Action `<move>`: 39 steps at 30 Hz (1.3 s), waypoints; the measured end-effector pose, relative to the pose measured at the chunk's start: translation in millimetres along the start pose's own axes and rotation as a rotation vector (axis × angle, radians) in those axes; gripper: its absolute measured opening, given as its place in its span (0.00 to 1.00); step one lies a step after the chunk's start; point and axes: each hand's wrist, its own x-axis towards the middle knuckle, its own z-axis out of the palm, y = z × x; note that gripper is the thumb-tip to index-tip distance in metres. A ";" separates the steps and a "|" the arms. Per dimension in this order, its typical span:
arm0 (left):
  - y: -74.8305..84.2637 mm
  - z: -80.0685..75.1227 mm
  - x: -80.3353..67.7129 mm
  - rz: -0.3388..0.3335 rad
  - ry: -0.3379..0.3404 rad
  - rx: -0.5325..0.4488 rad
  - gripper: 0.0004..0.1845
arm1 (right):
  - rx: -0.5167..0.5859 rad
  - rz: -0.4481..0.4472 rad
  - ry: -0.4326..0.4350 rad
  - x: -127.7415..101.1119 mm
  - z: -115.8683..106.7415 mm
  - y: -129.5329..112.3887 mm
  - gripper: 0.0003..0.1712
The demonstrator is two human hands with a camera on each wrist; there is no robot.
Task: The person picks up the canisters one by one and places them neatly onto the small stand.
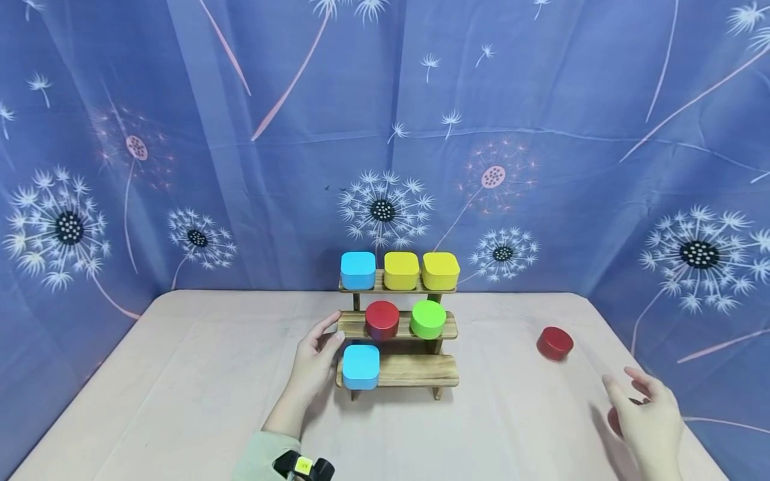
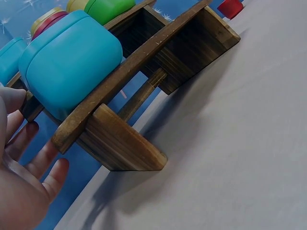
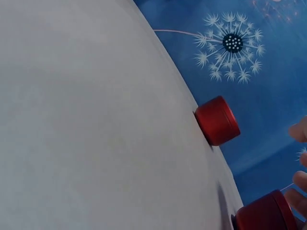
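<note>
Fingers of our right hand point(image 1: 646, 417) are spread loose over a red tin point(image 3: 266, 214) at the table's point(image 1: 180, 374) near right edge, holding nothing yet. We should lower squarely and pinch its sides, judging by how close it sits to the edge. Our left hand point(image 1: 315, 357) lies open against the left end of the wooden shelf point(image 1: 415, 371), beside the blue tin point(image 1: 361, 366); keep it there as a brace. Farther off lies a second red tin point(image 1: 555, 343).
</note>
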 end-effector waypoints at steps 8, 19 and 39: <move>-0.5 -0.8 -0.6 -0.002 0.013 0.009 0.23 | -0.029 0.044 -0.143 9.5 -8.3 6.9 0.39; -0.4 -1.8 -2.4 -0.015 0.017 0.010 0.23 | -0.165 -0.023 -0.533 32.0 -24.4 35.9 0.53; 0.3 -0.5 -1.4 -0.014 0.011 0.003 0.23 | -0.246 0.058 -0.725 40.1 -45.7 50.1 0.55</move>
